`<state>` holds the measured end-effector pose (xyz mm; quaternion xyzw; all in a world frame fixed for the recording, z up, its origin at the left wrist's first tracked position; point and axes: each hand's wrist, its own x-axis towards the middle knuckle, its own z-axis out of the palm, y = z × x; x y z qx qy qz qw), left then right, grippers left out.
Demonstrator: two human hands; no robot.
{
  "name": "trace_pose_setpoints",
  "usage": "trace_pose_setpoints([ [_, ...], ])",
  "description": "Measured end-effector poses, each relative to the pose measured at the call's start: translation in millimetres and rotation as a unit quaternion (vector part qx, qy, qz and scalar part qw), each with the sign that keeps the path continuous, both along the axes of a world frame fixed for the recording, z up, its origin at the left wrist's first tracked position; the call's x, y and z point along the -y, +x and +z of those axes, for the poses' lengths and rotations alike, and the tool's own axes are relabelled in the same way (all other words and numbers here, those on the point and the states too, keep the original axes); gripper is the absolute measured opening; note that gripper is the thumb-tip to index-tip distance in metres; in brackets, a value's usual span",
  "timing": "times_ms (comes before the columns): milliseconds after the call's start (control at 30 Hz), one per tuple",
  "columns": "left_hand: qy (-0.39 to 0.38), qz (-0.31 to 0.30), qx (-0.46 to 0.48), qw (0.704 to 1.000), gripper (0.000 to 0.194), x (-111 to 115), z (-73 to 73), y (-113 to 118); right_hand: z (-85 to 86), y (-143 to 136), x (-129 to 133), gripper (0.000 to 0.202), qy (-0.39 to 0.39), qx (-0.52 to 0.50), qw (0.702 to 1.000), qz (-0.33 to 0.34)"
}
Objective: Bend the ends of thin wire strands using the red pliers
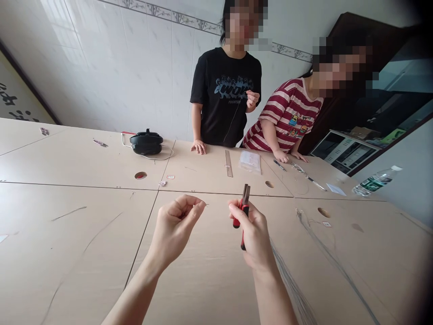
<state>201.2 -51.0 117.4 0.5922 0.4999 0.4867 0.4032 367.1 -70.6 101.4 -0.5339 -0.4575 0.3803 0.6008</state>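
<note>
Over the middle of the table [199,280], my left hand [177,225] is closed in a pinch. A short, fine wire end [207,205] sticks out from between thumb and forefinger; the rest of it is hidden or too thin to follow. In my right hand [257,232] I grip small pliers [246,203] with red and black handles, jaws pointing up. The pliers and the wire end are apart. Below and beside my right forearm lies a bundle of long grey wires [291,280], partly hidden by the arm.
Another wire bundle [334,259] lies on the right, loose wires [103,229] on the left. Farther back are a black device with a cable [147,142], a ruler [229,163], plastic bags [250,161] and a bottle [377,180]. Two people [226,108] [287,113] stand across the table.
</note>
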Motion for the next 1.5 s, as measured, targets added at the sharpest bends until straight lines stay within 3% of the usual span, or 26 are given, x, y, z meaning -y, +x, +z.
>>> trace_pose_setpoints([
  [167,-0.009,-0.041,-0.005,0.999,0.029,0,-0.5,0,6.3,-8,8,0.022,0.019,0.048,0.997,0.057],
  [467,-0.011,-0.126,0.0,0.992,0.03,4,-1.5,5,11.6,-12,13,0.023,0.026,0.084,0.993,0.077],
  [867,0.021,-0.125,0.008,0.992,0.028,2,-5.2,5,6.3,-13,10,0.022,0.019,0.06,0.992,0.105],
  [1500,-0.004,-0.134,-0.02,0.991,0.03,3,-5.7,3,7.0,-10,10,0.022,0.033,0.08,0.991,0.099],
])
